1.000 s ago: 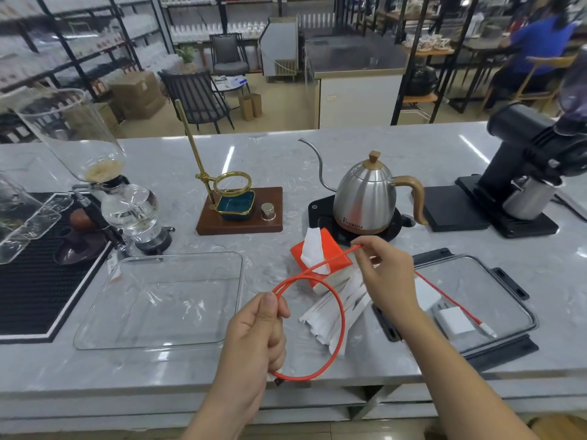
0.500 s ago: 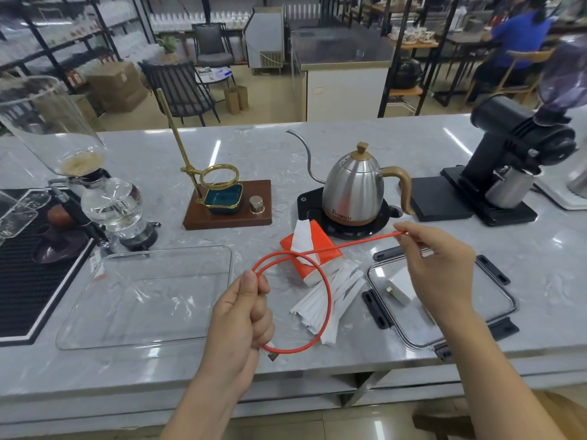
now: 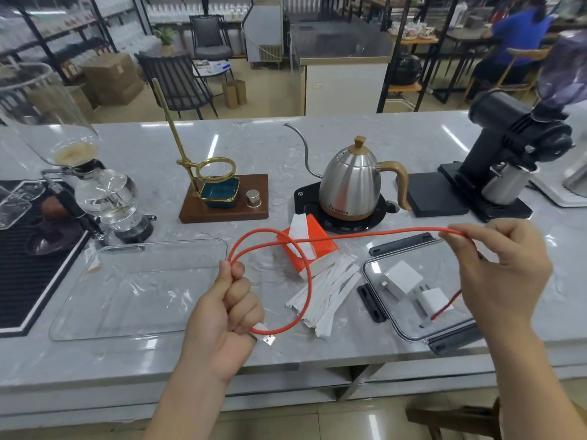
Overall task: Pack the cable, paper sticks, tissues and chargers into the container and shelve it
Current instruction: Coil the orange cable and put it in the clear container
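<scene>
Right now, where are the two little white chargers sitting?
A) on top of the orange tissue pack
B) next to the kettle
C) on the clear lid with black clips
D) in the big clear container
C: both white chargers rest on the clear lid, to the right of the paper sticks, while the clear container holds none of the items.

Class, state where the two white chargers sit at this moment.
The white chargers lie side by side on the clear lid, right of the paper sticks, below the right hand.
</scene>
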A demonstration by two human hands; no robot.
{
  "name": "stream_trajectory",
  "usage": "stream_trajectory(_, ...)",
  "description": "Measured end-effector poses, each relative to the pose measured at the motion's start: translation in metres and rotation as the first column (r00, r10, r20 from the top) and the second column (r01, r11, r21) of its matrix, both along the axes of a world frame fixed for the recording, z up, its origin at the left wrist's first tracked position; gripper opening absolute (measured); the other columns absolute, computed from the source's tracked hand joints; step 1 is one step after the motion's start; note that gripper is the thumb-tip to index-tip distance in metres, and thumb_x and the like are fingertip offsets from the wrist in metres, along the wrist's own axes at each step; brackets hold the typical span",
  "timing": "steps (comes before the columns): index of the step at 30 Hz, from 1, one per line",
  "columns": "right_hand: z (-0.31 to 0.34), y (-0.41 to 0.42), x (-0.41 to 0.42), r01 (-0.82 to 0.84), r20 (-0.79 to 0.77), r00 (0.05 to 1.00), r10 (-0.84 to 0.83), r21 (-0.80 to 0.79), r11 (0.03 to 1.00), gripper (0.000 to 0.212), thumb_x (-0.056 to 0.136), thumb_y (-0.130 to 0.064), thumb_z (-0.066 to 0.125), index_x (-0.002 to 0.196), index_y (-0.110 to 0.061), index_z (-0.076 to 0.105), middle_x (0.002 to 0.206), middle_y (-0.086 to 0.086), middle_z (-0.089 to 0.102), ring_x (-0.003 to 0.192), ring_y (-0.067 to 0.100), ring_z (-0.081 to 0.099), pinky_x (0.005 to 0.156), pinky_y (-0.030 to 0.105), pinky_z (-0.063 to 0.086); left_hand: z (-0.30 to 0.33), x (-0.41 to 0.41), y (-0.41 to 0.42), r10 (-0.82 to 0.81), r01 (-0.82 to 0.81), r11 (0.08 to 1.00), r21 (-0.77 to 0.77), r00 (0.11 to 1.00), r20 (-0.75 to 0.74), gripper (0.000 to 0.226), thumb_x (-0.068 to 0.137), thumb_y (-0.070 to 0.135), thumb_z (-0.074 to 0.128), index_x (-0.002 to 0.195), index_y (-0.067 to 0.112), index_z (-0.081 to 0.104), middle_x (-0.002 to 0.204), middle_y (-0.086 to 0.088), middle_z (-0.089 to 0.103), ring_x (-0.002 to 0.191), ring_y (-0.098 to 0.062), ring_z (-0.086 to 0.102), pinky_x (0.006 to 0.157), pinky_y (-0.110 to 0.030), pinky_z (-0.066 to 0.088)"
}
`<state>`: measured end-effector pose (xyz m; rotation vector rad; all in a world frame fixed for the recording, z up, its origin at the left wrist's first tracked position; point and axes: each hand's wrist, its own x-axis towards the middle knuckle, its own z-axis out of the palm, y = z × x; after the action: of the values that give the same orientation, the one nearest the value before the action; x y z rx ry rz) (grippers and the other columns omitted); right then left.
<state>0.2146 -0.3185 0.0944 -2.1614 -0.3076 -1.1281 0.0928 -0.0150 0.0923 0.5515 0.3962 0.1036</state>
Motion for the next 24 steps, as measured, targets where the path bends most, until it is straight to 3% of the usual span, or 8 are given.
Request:
stream_trajectory(3, 0.003, -0.004, -0.005, -0.025, 0.015, 1.0, 0.025, 0.042, 0.999, 0.015, 0.089, -0.023, 0.073, 0.093, -0.009, 0.077, 0.08, 0.005, 0.063, 0.074, 0.022, 0.056, 0.071, 0.015, 0.039, 0.001, 0.001, 0.003, -0.01, 0.014, 0.994, -0.109, 0.999, 0.036, 0.033, 0.095, 0.036, 0.044, 0.073, 0.016, 0.056, 0.054, 0.008, 0.011, 0.04, -0.009, 0.006, 0.03, -0.017, 0.016)
stream_trajectory(6, 0.004, -0.008, -0.01, -0.063, -0.013, 0.998, 0.066, 0.171, 0.983, 0.018, 0.093, -0.024, 0.068, 0.097, -0.009, 0.075, 0.082, 0.001, 0.068, 0.072, 0.016, 0.061, 0.073, 0.016, 0.046, 0.002, 0.0, 0.005, 0.006, 0.001, 0.99, -0.142, 0.999, 0.051, 0.033, 0.097, 0.035, 0.042, 0.073, 0.016, 0.056, 0.054, 0.008, 0.011, 0.039, -0.01, 0.006, 0.031, -0.018, 0.015)
stream_trajectory(11, 0.006, 0.006, -0.026, -0.068, -0.06, 0.993, 0.099, 0.387, 0.92, 0.021, 0.091, -0.032, 0.068, 0.097, -0.012, 0.065, 0.079, -0.028, 0.06, 0.069, -0.008, 0.06, 0.068, 0.007, 0.045, 0.003, -0.001, 0.005, 0.047, -0.044, 0.997, -0.065, 0.998, 0.041, 0.032, 0.099, 0.036, 0.043, 0.078, 0.017, 0.058, 0.051, 0.009, 0.016, 0.041, -0.009, 0.007, 0.032, -0.018, 0.018)
stream_trajectory(15, 0.004, 0.015, -0.04, -0.098, -0.09, 0.987, 0.134, 0.325, 0.941, 0.008, 0.091, -0.024, 0.069, 0.091, -0.02, 0.063, 0.076, -0.027, 0.06, 0.069, -0.013, 0.06, 0.064, 0.003, 0.042, 0.008, -0.005, 0.003, 0.058, -0.058, 0.998, 0.004, 0.997, 0.047, 0.037, 0.1, 0.036, 0.045, 0.077, 0.016, 0.065, 0.048, 0.008, 0.027, 0.042, -0.008, 0.009, 0.031, -0.018, 0.022)
stream_trajectory(20, -0.001, 0.018, -0.052, -0.143, -0.166, 0.969, 0.181, 0.218, 0.965, 0.009, 0.087, -0.029, 0.07, 0.084, -0.031, 0.062, 0.062, -0.014, 0.061, 0.06, 0.005, 0.055, 0.056, 0.007, 0.037, 0.015, -0.011, 0.003, 0.079, -0.086, 0.993, 0.077, 0.993, 0.092, 0.04, 0.102, 0.035, 0.043, 0.079, 0.017, 0.07, 0.05, 0.008, 0.029, 0.037, -0.005, 0.024, 0.035, -0.018, 0.028)
stream_trajectory(24, -0.002, 0.018, -0.061, -0.2, -0.251, 0.94, 0.23, 0.138, 0.97, 0.006, 0.083, -0.031, 0.068, 0.079, -0.031, 0.063, 0.057, -0.008, 0.06, 0.06, 0.007, 0.055, 0.053, 0.007, 0.036, 0.023, -0.014, 0.001, 0.081, -0.101, 0.984, 0.149, 0.988, 0.134, 0.039, 0.102, 0.034, 0.043, 0.08, 0.017, 0.071, 0.05, 0.008, 0.033, 0.038, -0.005, 0.031, 0.037, -0.019, 0.033)
